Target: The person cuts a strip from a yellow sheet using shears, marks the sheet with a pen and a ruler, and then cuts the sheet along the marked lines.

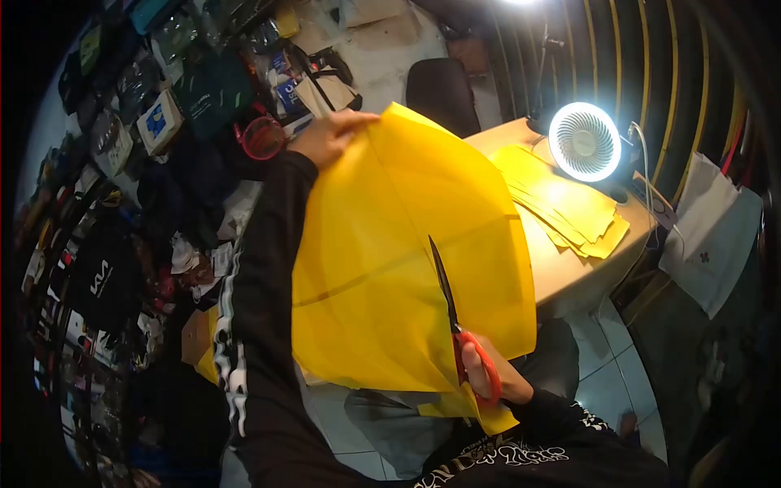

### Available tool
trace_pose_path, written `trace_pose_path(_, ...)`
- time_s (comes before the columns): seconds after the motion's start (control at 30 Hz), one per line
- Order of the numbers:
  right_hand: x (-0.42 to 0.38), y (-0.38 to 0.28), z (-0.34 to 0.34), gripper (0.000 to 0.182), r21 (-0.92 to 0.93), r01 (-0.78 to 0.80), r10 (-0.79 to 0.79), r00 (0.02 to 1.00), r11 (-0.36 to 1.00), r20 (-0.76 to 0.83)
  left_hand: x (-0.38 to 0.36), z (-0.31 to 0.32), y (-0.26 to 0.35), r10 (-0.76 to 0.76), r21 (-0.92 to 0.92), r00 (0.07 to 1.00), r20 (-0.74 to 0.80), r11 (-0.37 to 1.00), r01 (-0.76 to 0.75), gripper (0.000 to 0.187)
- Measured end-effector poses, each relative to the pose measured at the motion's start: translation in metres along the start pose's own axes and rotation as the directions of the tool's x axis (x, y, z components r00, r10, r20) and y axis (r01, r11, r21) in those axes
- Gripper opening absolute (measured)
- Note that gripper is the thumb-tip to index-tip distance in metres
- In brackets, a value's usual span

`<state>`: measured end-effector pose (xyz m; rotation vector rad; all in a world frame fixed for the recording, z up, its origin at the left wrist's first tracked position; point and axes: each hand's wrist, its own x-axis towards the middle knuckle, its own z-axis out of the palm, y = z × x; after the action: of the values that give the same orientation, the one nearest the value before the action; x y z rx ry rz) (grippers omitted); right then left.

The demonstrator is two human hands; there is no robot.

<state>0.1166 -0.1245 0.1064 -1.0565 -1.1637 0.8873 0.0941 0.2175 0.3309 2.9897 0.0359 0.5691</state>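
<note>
A large yellow sheet [350, 244], fabric-like and marked with crossing lines, spreads between my two hands. My left hand [329, 138] pinches its upper left edge, the arm stretched forward. In my right hand [500, 378], low in the view, is a pair of scissors [443, 285] with red handles and dark blades, my fingers through the loops. One long blade lies over the sheet and points up toward its middle; the other is hidden. A loose yellow flap [488, 415] hangs beneath the handles, where the sheet's lower edge is parted.
A stack of yellow pieces [561, 199] rests on the wooden table [582, 281]. Behind it shines a round lamp [584, 142]. A white bag [708, 244] hangs at the right, and a black chair [443, 96] stands at the back. Bags and clutter [106, 268] crowd the left side.
</note>
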Motion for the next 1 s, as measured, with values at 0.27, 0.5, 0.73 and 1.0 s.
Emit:
trace_pose_path(0.27, 0.018, 0.049, -0.012, 0.061, 0.076, -0.365, 0.372, 0.920, 0.928, -0.120, -0.031, 0.154, 0.000, -0.214, 0.154, 0.932, -0.292, 0.952, 0.266, 0.036)
trace_pose_path(0.5, 0.029, 0.066, -0.022, 0.064, 0.059, -0.223, 0.231, 0.938, 0.973, -0.259, -0.168, 0.179, 0.190, -0.543, -0.345, 0.835, -0.090, 0.804, 0.485, 0.016)
trace_pose_path(0.73, 0.020, 0.050, -0.031, 0.063, 0.236, -0.501, 0.537, 0.834, 0.833, -0.125, -0.194, 0.239, 0.275, -0.662, -0.226, 0.744, -0.092, 0.741, 0.632, 0.090)
trace_pose_path(1.0, 0.013, 0.044, -0.035, 0.050, 0.209, -0.471, 0.498, 0.861, 0.857, -0.101, -0.192, 0.287, 0.283, -0.602, -0.172, 0.732, -0.318, 0.796, 0.580, 0.059)
